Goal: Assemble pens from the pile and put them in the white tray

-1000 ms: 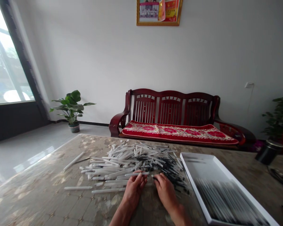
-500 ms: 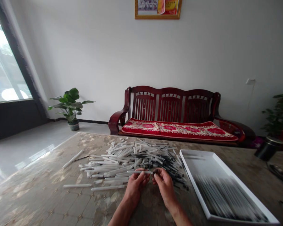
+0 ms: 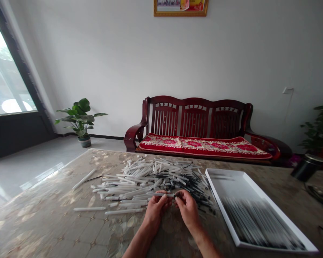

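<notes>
My left hand [image 3: 155, 209] pinches a white pen barrel [image 3: 160, 195] that points left over the table. My right hand [image 3: 187, 208] is closed on a thin dark refill [image 3: 177, 195] and holds it against the barrel's right end. Both hands hover just in front of a big heap of white barrels and black refills [image 3: 156, 179] on the patterned marble table [image 3: 56, 222]. To the right lies a white tray [image 3: 233, 186] with a row of dark finished pens [image 3: 261, 224] in its near half.
Loose white barrels [image 3: 89, 209] lie left of the heap. A black round can [image 3: 307, 167] and dark items sit at the table's right end. Behind the table stand a red wooden bench [image 3: 199, 132], a potted plant [image 3: 79, 120] and a large window [image 3: 5, 89].
Both hands rose off the heap and came together, left with a white barrel, right with a dark refill. The camera tipped slightly.
</notes>
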Demonstrator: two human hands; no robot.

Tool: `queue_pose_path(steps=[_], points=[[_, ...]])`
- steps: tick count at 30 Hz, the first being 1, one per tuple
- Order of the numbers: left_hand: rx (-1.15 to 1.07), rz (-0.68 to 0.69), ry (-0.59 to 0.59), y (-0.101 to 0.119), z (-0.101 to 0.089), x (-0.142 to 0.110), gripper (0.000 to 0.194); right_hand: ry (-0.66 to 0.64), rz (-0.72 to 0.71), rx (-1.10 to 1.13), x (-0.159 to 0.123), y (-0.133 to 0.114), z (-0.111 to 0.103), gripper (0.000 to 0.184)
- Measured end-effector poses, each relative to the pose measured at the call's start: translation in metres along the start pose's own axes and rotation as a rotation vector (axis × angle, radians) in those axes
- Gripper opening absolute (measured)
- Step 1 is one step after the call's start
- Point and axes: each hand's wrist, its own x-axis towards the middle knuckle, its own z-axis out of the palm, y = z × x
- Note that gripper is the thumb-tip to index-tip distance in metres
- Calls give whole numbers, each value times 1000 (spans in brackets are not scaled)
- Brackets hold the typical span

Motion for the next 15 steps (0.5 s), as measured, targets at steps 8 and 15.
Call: queue_pose_path(steps=[8, 15], points=[[51, 36, 20, -2, 0, -1, 38, -16, -58, -101, 4, -1, -9, 15], [64, 38, 18, -3, 0, -1, 38, -10, -28, -84, 0, 3, -6, 21]])
